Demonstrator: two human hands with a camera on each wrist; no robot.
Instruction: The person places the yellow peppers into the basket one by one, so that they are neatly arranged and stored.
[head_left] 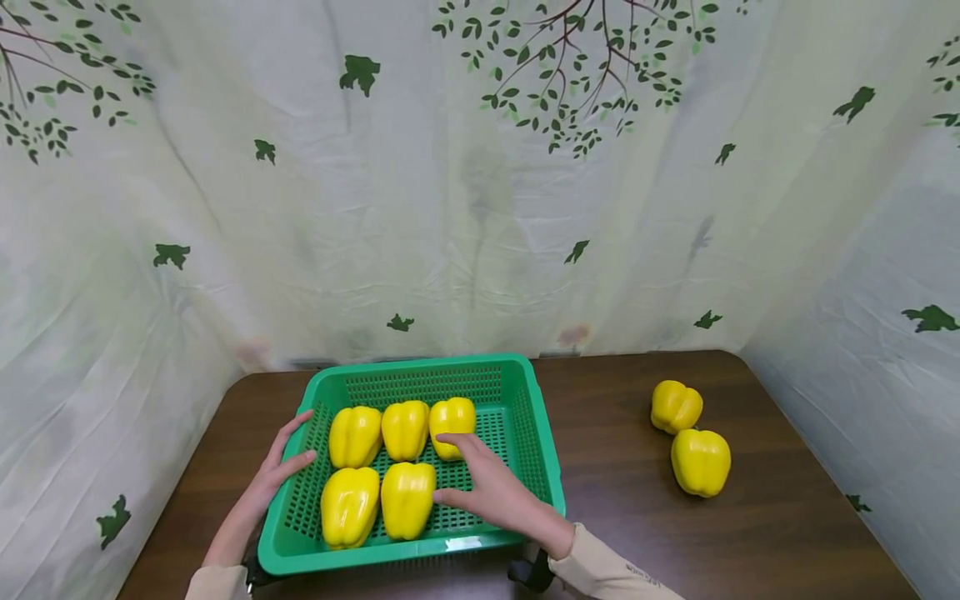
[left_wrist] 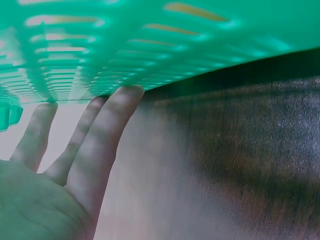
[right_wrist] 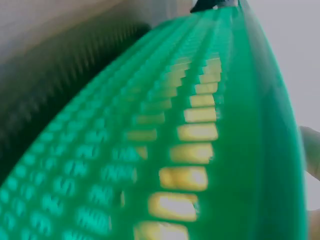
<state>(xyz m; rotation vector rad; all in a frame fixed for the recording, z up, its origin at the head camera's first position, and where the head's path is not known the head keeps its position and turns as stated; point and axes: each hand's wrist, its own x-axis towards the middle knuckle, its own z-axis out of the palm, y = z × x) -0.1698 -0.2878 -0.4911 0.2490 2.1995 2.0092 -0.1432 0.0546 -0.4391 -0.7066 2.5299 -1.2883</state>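
A green plastic basket [head_left: 551, 450] with slotted walls stands on the table, holding several yellow bell peppers in two rows. My left hand [head_left: 281, 462] rests against its left side, thumb and fingers spread at the rim; in the left wrist view its straight fingers [left_wrist: 102, 145] touch the slotted wall. My right hand [head_left: 498, 492] reaches over the front wall into the basket, thumb and fingers apart. Its thumb tip is right beside the front-row bell pepper [head_left: 408, 500], and its fingertips overlap the back-right bell pepper [head_left: 452, 417]. In the right wrist view the basket wall [right_wrist: 240, 130] hides most of this hand.
Two more yellow bell peppers, a farther one [head_left: 677, 407] and a nearer one [head_left: 701, 462], sit close together on the right of the brown wooden table [head_left: 615, 533]. A pale curtain [head_left: 480, 250] with leaf prints hangs behind the table and along both sides.
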